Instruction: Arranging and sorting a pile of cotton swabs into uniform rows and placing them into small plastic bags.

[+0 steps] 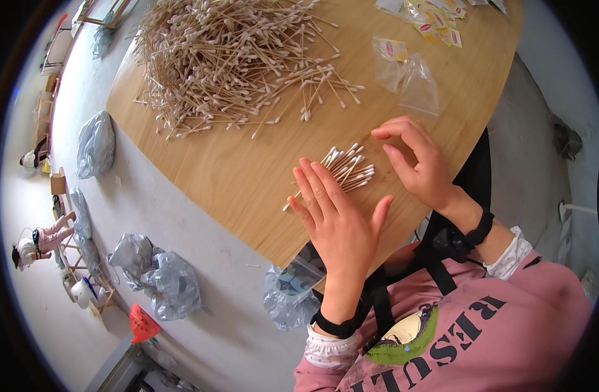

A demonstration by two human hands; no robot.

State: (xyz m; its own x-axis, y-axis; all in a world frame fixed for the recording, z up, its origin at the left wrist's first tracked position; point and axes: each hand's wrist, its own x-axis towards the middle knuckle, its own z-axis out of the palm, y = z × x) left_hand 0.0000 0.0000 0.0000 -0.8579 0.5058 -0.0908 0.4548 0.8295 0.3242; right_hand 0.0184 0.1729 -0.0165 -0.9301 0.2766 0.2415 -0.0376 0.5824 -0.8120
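Overlapping cotton swabs (355,168), left hand (339,222) spread wide, right hand (422,164) curled, narrowly parted

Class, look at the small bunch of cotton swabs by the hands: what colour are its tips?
The swab tips are white, seen best in the head view.

Your left hand (340,225) covers part of the swab bunch (353,167); the top edge crops the swab pile (211,62).

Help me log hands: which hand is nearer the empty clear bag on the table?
Right: the right hand is just this side of the clear bag; the left hand is farther, over the small swab bunch.
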